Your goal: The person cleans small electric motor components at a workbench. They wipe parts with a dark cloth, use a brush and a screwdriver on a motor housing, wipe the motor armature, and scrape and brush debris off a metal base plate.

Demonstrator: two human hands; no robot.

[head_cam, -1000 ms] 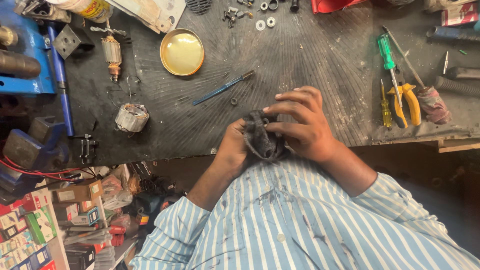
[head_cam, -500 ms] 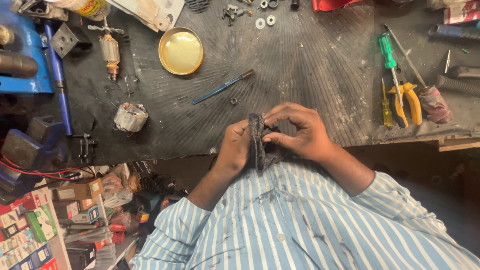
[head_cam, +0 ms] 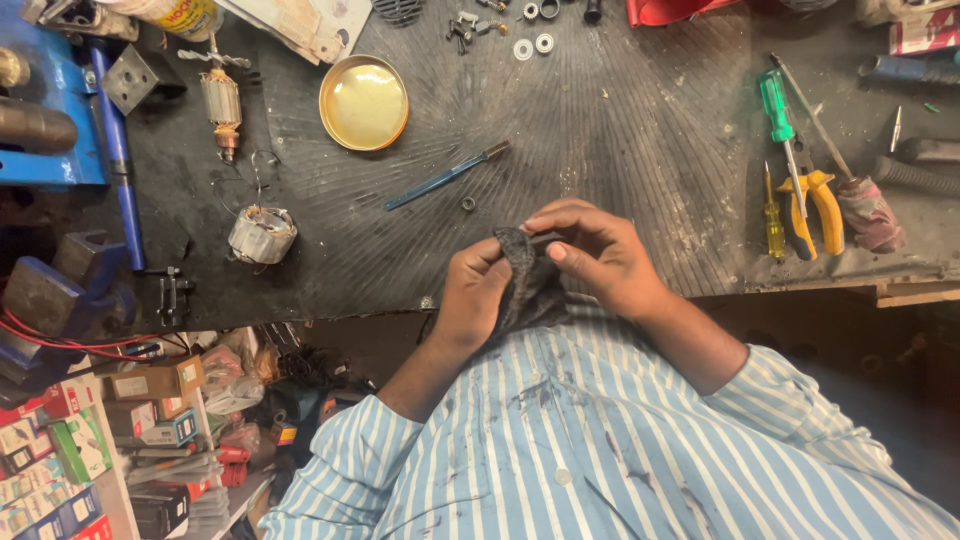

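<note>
Both my hands meet at the near edge of a dark ribbed bench mat (head_cam: 600,120). My left hand (head_cam: 470,295) grips a dark grey rag (head_cam: 522,270) from the left. My right hand (head_cam: 592,252) pinches the rag's top from the right, fingers curled over it. A small part may be wrapped inside the rag, but it is hidden. My striped blue-and-white shirt fills the lower part of the view.
On the mat lie a blue-handled brush (head_cam: 445,176), a round brass tin lid (head_cam: 363,102), a motor armature (head_cam: 222,105), a wound stator (head_cam: 262,234), washers (head_cam: 533,45), a green screwdriver (head_cam: 778,105) and yellow pliers (head_cam: 815,205). A blue vise (head_cam: 50,150) stands at left.
My hands have turned and folded the rag, drawing it from a wide bundle into a narrower upright fold. They stay at the same spot by the bench edge.
</note>
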